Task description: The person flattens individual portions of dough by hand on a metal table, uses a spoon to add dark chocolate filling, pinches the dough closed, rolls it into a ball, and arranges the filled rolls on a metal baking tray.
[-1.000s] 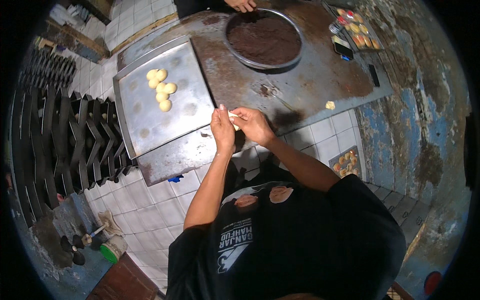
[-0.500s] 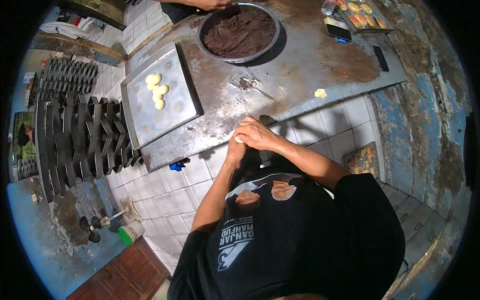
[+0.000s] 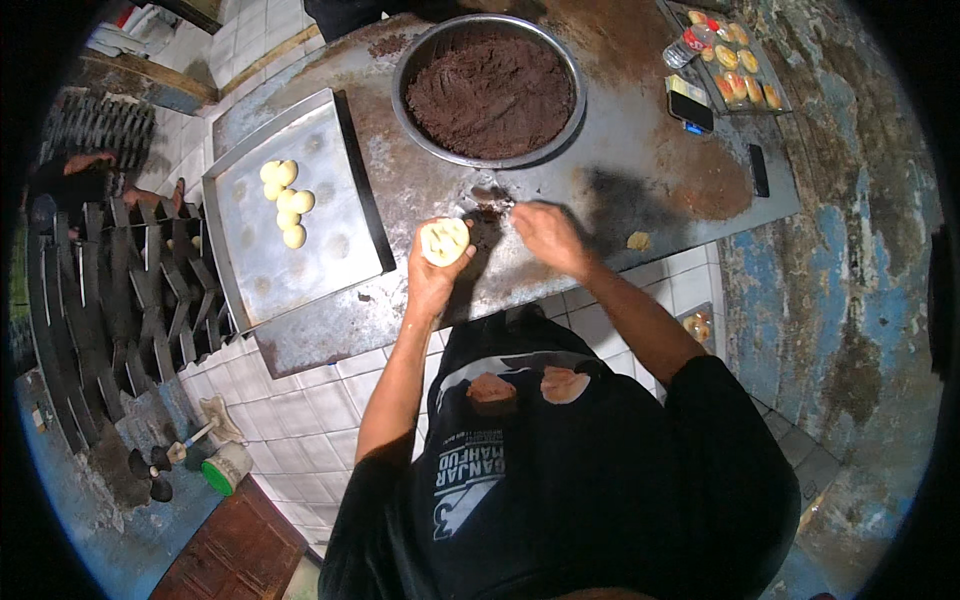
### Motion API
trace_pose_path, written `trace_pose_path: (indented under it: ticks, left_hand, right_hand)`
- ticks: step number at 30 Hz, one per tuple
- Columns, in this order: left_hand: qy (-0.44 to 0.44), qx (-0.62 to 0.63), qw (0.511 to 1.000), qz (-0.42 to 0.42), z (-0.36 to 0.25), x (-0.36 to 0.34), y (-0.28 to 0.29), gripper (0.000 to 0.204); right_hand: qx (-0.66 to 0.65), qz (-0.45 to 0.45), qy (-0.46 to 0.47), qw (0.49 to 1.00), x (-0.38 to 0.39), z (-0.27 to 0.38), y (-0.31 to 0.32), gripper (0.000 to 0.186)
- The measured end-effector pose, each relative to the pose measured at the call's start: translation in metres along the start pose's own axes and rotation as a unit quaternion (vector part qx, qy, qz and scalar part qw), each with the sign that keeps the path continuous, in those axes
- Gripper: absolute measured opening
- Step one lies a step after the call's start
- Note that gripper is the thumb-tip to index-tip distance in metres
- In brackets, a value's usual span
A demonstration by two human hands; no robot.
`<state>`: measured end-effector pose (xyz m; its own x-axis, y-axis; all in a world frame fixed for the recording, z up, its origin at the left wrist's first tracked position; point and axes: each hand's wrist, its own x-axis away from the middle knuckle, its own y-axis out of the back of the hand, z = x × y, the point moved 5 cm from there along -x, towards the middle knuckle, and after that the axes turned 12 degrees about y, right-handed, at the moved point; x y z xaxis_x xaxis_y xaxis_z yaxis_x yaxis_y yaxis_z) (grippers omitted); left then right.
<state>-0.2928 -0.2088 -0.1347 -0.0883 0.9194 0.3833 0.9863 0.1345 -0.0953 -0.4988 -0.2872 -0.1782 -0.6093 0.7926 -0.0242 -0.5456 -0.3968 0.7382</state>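
My left hand (image 3: 432, 270) cups a flattened pale-yellow dough round (image 3: 445, 241) with a dented surface, just above the table's front edge. To its right my right hand (image 3: 547, 236) is closed over the handle of a thin metal utensil, which the hand mostly hides. Dark filling is smeared on the utensil's end (image 3: 490, 195). Beyond both hands stands a wide metal bowl (image 3: 400, 118) heaped with dark brown crumbly filling (image 3: 490, 90). On the left, a shallow metal tray (image 3: 330, 240) holds several smooth pale dough balls (image 3: 287, 200) clustered together.
A small yellowish lump (image 3: 638, 241) lies near the table's front edge. At the right are a phone (image 3: 691, 112), a dark flat object (image 3: 758, 171), a plastic bottle (image 3: 688, 48) and a tray with baked buns (image 3: 738, 62). Stacked dark metal racks (image 3: 130, 300) stand left. Another person (image 3: 100, 185) is beyond them.
My hands, pressed together before, have parted and moved over the table. The left now shows flattened dough; the right reaches the utensil. The other person's arm has left the bowl's far side.
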Motion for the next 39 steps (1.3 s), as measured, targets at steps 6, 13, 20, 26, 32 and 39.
trace_pose_path:
  ticks: [6, 13, 20, 26, 32, 39]
  left_hand:
    - [-0.022, -0.129, 0.991, -0.039, -0.035, -0.054, 0.011, 0.042]
    - [-0.055, -0.159, 0.982, -0.081, -0.039, -0.094, 0.031, 0.043]
    - [-0.073, -0.191, 0.970, -0.134, -0.044, -0.083, 0.049, 0.041]
    - [-0.151, -0.222, 0.945, -0.187, -0.040, -0.066, 0.037, 0.045]
    - [-0.125, -0.165, 0.950, -0.233, -0.043, -0.077, -0.010, 0.047]
    - [-0.134, -0.312, 0.917, -0.211, -0.031, -0.082, -0.054, 0.042]
  right_hand:
    - [0.226, 0.020, -0.004, 0.974, -0.070, 0.006, 0.099, 0.024]
    - [0.147, 0.191, -0.018, 0.970, -0.120, -0.029, 0.071, 0.026]
    - [0.257, 0.239, 0.040, 0.936, -0.139, -0.018, 0.093, 0.017]
    - [-0.029, 0.238, 0.162, 0.957, -0.143, -0.032, 0.092, 0.027]
    - [-0.154, 0.069, 0.076, 0.983, -0.092, 0.012, 0.105, 0.030]
    - [0.179, -0.109, 0.224, 0.952, 0.007, 0.073, 0.064, 0.028]
